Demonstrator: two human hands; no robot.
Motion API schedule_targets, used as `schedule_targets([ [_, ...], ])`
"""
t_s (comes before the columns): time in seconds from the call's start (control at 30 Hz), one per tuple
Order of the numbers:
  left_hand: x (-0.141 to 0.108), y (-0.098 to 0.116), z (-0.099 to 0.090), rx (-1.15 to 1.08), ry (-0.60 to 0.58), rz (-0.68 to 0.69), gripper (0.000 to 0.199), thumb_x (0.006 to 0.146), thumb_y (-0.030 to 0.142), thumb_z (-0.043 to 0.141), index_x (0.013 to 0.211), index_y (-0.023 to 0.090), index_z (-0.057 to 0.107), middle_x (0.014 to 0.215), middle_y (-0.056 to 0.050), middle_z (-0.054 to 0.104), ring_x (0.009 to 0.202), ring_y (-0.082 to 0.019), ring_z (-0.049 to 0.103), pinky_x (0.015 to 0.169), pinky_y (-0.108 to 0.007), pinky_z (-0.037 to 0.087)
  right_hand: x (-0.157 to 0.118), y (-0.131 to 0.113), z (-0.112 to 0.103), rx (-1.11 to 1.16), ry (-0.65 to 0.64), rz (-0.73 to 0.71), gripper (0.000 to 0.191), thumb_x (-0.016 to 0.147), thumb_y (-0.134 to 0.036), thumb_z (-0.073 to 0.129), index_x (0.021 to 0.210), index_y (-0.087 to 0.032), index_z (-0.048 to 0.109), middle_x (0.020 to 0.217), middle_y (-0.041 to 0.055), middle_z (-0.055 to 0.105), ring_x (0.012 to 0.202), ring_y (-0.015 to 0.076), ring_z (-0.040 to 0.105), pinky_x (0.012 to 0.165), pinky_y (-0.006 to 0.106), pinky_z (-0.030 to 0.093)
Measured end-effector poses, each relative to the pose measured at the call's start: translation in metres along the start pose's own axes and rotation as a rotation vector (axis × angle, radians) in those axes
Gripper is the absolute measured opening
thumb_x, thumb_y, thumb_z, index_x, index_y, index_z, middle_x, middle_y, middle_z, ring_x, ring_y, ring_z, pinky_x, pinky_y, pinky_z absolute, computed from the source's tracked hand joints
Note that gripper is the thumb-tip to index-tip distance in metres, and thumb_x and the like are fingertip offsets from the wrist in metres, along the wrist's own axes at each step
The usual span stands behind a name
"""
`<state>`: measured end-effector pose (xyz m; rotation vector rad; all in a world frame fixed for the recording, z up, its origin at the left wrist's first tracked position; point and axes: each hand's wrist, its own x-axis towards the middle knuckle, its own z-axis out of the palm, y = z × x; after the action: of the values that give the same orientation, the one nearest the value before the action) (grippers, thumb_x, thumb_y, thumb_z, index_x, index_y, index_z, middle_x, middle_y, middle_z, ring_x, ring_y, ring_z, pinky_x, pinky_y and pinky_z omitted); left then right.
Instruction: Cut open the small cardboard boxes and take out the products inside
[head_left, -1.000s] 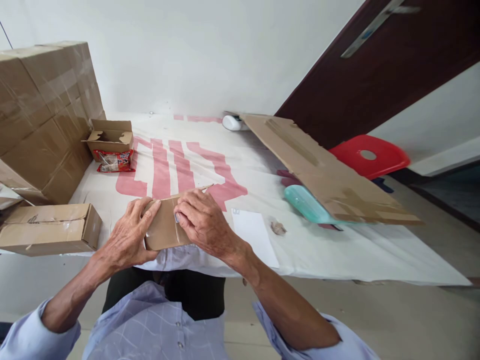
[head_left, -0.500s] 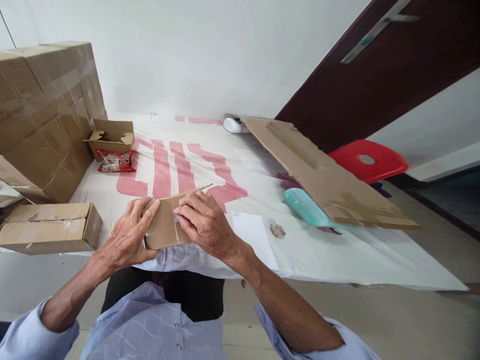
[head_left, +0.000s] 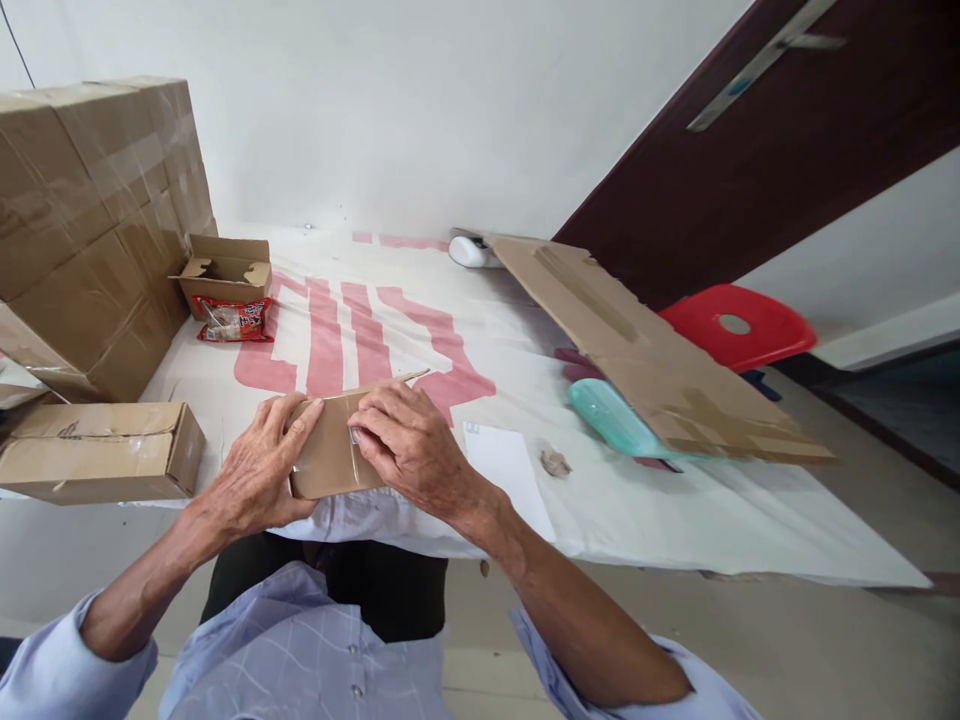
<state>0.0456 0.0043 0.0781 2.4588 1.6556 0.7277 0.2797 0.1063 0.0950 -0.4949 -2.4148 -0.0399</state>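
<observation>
A small brown cardboard box (head_left: 324, 452) is at the near edge of the table, tilted a little, with a strip of clear tape across its face. My left hand (head_left: 259, 465) grips its left end, thumb on the upper face and fingers around the side. Over the right part of the box my right hand (head_left: 412, 450) is curled, its thumb and fingertips pinched together against the face. A small printed label (head_left: 354, 435) shows partly under those fingertips; the rest is hidden. Right of that hand lies a white sheet (head_left: 504, 478) with a small printed mark at its top corner.
Stacked cartons (head_left: 105, 220) stand at the left, with a closed box (head_left: 97, 450) nearer me. An open box (head_left: 229, 270) has a red snack packet (head_left: 234, 320) before it. A cardboard sheet (head_left: 637, 350) leans over a green plastic item (head_left: 611, 415) on the right; a crumpled scrap (head_left: 555, 463) lies nearby.
Both hands keep nearly the same hold on the box. My right fingertips have shifted very slightly at the label. The view has tilted a little.
</observation>
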Motion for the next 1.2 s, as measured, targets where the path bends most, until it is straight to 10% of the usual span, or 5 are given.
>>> schedule_targets([
  [0.8,0.000,0.000,0.001,-0.009,-0.010,0.008,0.129,0.069,0.017,0.083,0.176,0.035,0.012,0.161,-0.018,0.043,0.141,-0.041,0.051,0.101,-0.058,0.063,0.007,0.013,-0.006,-0.026,-0.138,-0.096,0.022,0.107,-0.007,0.062,0.093,-0.020,0.074,0.096,0.0071,0.073,0.092,0.0233,0.061,0.080,0.038,0.050],
  [1.2,-0.002,-0.002,-0.003,0.026,-0.001,0.003,0.121,0.072,0.020,0.083,0.175,0.028,0.018,0.163,-0.020,0.044,0.143,-0.042,0.052,0.107,-0.057,0.061,0.010,0.010,0.003,-0.098,-0.008,-0.234,0.028,0.108,-0.004,0.052,0.089,-0.020,0.064,0.089,0.0078,0.067,0.085,0.0238,0.056,0.076,0.037,0.047],
])
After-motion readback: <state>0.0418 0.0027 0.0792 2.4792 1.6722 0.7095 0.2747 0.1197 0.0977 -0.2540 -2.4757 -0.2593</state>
